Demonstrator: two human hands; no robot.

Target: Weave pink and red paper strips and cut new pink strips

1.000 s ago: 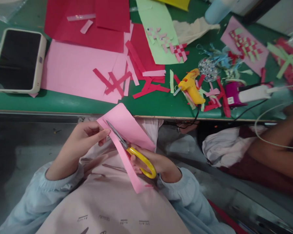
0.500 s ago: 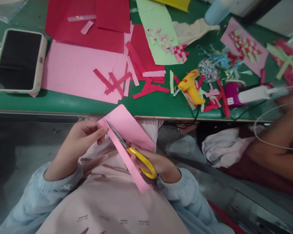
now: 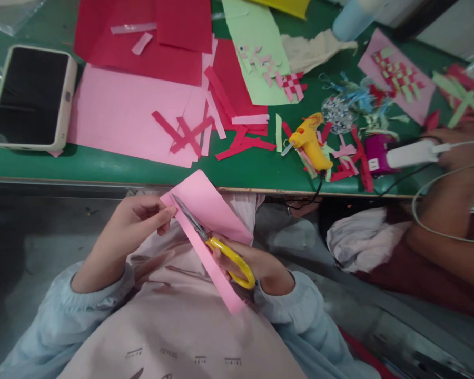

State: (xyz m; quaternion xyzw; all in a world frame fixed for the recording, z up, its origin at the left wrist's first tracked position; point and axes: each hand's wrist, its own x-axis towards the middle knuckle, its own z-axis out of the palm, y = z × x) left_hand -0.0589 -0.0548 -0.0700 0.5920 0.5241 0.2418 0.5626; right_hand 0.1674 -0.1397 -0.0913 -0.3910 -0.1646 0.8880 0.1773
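Over my lap, my left hand (image 3: 148, 215) pinches the left corner of a pink paper (image 3: 205, 197) between thumb and fingers. My right hand (image 3: 237, 256) is closed around the yellow handles of the scissors (image 3: 195, 223). Their blades lie along the paper and point up-left, with the tips close to my left fingertips. A narrow pink strip (image 3: 217, 273) hangs on the near side of the blades, slanting down to the right. Part of my right hand is hidden behind the handles and paper.
On the green table (image 3: 142, 173) lie pink sheets (image 3: 118, 110), red strips (image 3: 187, 134), a phone-like device (image 3: 30, 97), a yellow glue gun (image 3: 311, 139) and a purple object (image 3: 379, 152). At the right, another person's arm (image 3: 442, 195) reaches onto the table near a white cable.
The other person's hand at the right has moved up and left toward the white plug and red scraps. My hands, the scissors and the paper look almost the same.
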